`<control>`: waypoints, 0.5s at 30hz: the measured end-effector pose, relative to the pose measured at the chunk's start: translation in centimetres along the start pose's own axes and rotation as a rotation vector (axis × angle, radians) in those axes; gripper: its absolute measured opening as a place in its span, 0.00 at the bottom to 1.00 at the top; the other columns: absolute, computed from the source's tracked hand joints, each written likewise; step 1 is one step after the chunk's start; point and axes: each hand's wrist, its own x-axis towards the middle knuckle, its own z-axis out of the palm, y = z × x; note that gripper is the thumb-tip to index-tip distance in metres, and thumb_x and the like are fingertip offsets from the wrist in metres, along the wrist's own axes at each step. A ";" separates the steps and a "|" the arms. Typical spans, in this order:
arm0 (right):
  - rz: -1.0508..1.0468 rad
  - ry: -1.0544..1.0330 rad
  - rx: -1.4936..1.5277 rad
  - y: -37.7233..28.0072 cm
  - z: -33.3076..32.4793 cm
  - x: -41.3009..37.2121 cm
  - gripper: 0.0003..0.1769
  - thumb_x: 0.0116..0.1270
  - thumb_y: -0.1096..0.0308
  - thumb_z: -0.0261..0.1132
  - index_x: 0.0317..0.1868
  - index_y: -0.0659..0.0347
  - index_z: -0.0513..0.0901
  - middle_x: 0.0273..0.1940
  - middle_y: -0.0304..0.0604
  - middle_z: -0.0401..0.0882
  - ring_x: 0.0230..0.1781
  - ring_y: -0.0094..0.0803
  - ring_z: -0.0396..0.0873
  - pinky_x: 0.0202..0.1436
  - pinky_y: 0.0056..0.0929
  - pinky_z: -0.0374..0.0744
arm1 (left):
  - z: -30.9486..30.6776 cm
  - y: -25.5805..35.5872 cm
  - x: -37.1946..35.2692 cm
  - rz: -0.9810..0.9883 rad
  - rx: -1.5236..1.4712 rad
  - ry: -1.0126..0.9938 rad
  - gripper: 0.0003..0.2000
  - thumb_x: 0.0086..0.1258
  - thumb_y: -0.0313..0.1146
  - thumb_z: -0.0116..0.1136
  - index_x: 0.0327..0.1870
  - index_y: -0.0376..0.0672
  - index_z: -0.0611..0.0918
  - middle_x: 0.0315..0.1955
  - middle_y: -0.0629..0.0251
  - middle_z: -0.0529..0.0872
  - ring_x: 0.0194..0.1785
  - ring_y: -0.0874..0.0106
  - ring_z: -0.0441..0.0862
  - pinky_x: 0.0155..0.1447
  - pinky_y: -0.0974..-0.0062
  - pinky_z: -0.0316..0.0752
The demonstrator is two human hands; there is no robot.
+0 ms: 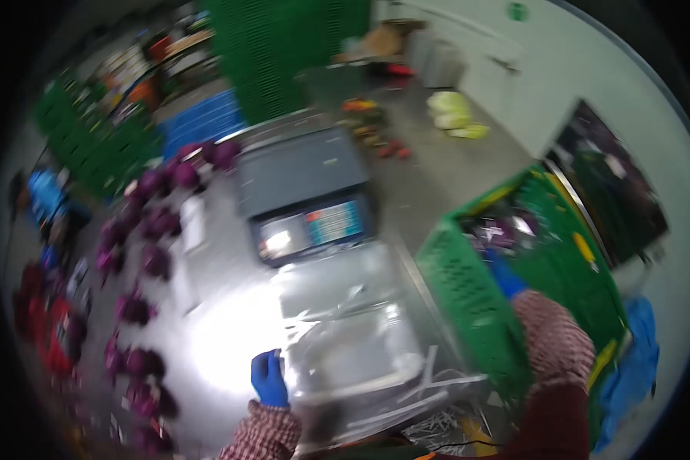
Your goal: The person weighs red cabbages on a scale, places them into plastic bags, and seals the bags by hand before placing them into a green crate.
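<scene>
My left hand (269,379), in a blue glove, is at the left edge of a stack of clear plastic bags (345,337) on the metal table (222,268). Its fingers are curled together, and whatever they may hold is too small to make out. My right hand (504,276), also gloved in blue, reaches into a green crate (468,307) beside dark purple items in shiny clear wrapping (502,230). Its fingertips are blurred and partly hidden at the wrapped items. A grey scale (303,180) stands behind the bags.
Purple onions or cabbages (155,261) lie along the table's left side. Green crates (291,54) are stacked behind. A pale green cabbage (452,111) and small red and yellow produce lie on the back counter. Blue-clothed person (47,195) stands far left.
</scene>
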 end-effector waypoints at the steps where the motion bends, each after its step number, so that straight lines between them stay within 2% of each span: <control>1: 0.008 -0.042 0.056 -1.1 1.6 -2.8 0.28 0.68 0.46 0.47 0.51 0.64 0.74 0.43 0.48 0.78 0.37 0.34 0.77 0.44 0.31 0.75 | -1.4 0.6 -0.5 0.101 -0.030 0.116 0.04 0.64 0.25 0.54 0.36 0.36 0.79 0.31 0.62 0.81 0.32 0.78 0.74 0.38 0.81 0.69; 2: -0.047 -0.007 -0.203 -1.5 -1.1 -2.6 0.23 0.68 0.53 0.50 0.53 0.63 0.74 0.45 0.47 0.78 0.41 0.32 0.76 0.47 0.30 0.74 | -3.2 3.5 -2.0 0.565 0.406 0.078 0.06 0.61 0.24 0.56 0.39 0.40 0.79 0.31 0.63 0.81 0.33 0.75 0.76 0.38 0.79 0.70; 3: -0.125 0.021 -0.454 -1.8 -2.0 -1.5 0.20 0.67 0.60 0.53 0.54 0.62 0.74 0.48 0.47 0.78 0.45 0.30 0.75 0.51 0.29 0.73 | -6.5 4.1 -2.8 0.788 0.602 -0.049 0.08 0.59 0.24 0.57 0.39 0.42 0.79 0.32 0.64 0.82 0.33 0.72 0.77 0.38 0.76 0.71; 4: -0.286 0.156 -0.595 -2.6 -2.1 -3.3 0.18 0.67 0.61 0.53 0.52 0.63 0.74 0.47 0.46 0.78 0.45 0.30 0.75 0.50 0.28 0.73 | -9.4 4.4 -3.6 0.989 0.795 -0.225 0.09 0.57 0.24 0.58 0.40 0.44 0.79 0.33 0.65 0.82 0.34 0.69 0.78 0.38 0.73 0.72; 5: -0.583 0.359 -0.650 -3.1 0.0 -5.9 0.17 0.66 0.63 0.53 0.50 0.64 0.75 0.45 0.45 0.78 0.45 0.29 0.75 0.49 0.27 0.73 | -12.0 1.6 -4.0 0.902 0.957 -0.267 0.09 0.55 0.26 0.59 0.38 0.47 0.80 0.33 0.68 0.82 0.34 0.66 0.79 0.38 0.68 0.73; 6: -0.865 0.537 -0.679 -3.2 3.1 -8.8 0.16 0.66 0.64 0.54 0.49 0.65 0.75 0.44 0.45 0.78 0.44 0.29 0.75 0.49 0.27 0.72 | -15.1 -2.1 -4.5 0.725 1.188 -0.289 0.07 0.56 0.27 0.58 0.36 0.47 0.80 0.33 0.67 0.82 0.33 0.65 0.79 0.36 0.67 0.72; 7: -1.021 0.581 -0.663 -2.0 7.6 -12.2 0.15 0.65 0.65 0.54 0.47 0.66 0.76 0.43 0.44 0.78 0.44 0.28 0.75 0.48 0.26 0.72 | -16.9 -4.1 -5.2 0.544 1.143 -0.283 0.06 0.57 0.28 0.58 0.35 0.47 0.79 0.32 0.65 0.82 0.33 0.63 0.78 0.36 0.66 0.72; 8: -1.014 0.524 -0.665 0.5 11.7 -14.7 0.14 0.65 0.66 0.54 0.45 0.67 0.76 0.42 0.44 0.78 0.43 0.28 0.74 0.47 0.25 0.72 | -18.3 -5.4 -6.0 0.368 1.099 -0.284 0.05 0.57 0.28 0.57 0.35 0.46 0.79 0.31 0.63 0.81 0.34 0.61 0.78 0.36 0.65 0.72; 9: -1.162 0.181 -0.846 4.2 13.2 -15.3 0.11 0.62 0.71 0.57 0.44 0.66 0.77 0.43 0.43 0.77 0.42 0.26 0.74 0.47 0.23 0.72 | -18.8 -6.0 -5.9 0.529 0.995 -0.167 0.04 0.57 0.27 0.57 0.33 0.44 0.78 0.29 0.60 0.81 0.34 0.58 0.78 0.37 0.65 0.72; 10: -0.604 0.300 -1.093 8.4 12.4 -14.6 0.16 0.61 0.68 0.61 0.48 0.67 0.75 0.45 0.48 0.76 0.46 0.33 0.75 0.51 0.27 0.72 | -18.8 -6.1 -5.7 0.485 0.937 -0.124 0.05 0.57 0.27 0.58 0.34 0.44 0.79 0.29 0.60 0.81 0.34 0.58 0.78 0.37 0.67 0.72; 11: -0.679 -0.086 -1.372 11.1 14.3 -14.9 0.24 0.61 0.62 0.62 0.54 0.69 0.71 0.52 0.55 0.72 0.55 0.42 0.71 0.58 0.35 0.68 | -19.1 -7.5 -5.1 0.530 0.910 0.016 0.07 0.56 0.28 0.59 0.36 0.44 0.80 0.30 0.61 0.82 0.32 0.62 0.78 0.37 0.71 0.72; 12: -0.676 -0.069 -1.550 14.3 13.4 -13.5 0.33 0.59 0.57 0.65 0.59 0.67 0.66 0.60 0.57 0.64 0.62 0.46 0.63 0.64 0.39 0.62 | -20.1 -9.4 -4.1 0.325 0.797 0.066 0.08 0.56 0.29 0.61 0.38 0.43 0.81 0.31 0.63 0.82 0.32 0.68 0.78 0.37 0.73 0.72; 13: -0.593 0.159 -1.678 18.9 10.1 -11.4 0.34 0.58 0.56 0.65 0.61 0.64 0.65 0.63 0.56 0.60 0.64 0.46 0.60 0.65 0.39 0.60 | -19.8 -8.9 -2.9 0.286 0.704 0.103 0.07 0.59 0.30 0.60 0.38 0.42 0.81 0.31 0.63 0.82 0.31 0.71 0.77 0.37 0.76 0.72; 14: -0.511 0.385 -1.787 22.5 7.6 -11.0 0.36 0.57 0.56 0.66 0.62 0.61 0.64 0.66 0.54 0.57 0.66 0.45 0.57 0.66 0.40 0.58 | -20.4 -9.5 -1.4 0.195 0.647 0.154 0.07 0.62 0.31 0.58 0.39 0.41 0.81 0.31 0.63 0.82 0.31 0.71 0.78 0.37 0.75 0.73; 15: -0.512 0.391 -1.797 24.1 7.8 -12.6 0.36 0.57 0.56 0.66 0.62 0.61 0.64 0.66 0.54 0.57 0.66 0.45 0.57 0.66 0.40 0.58 | -20.9 -8.9 -0.3 0.245 0.712 0.151 0.06 0.63 0.31 0.57 0.38 0.42 0.81 0.30 0.63 0.83 0.29 0.70 0.79 0.36 0.74 0.74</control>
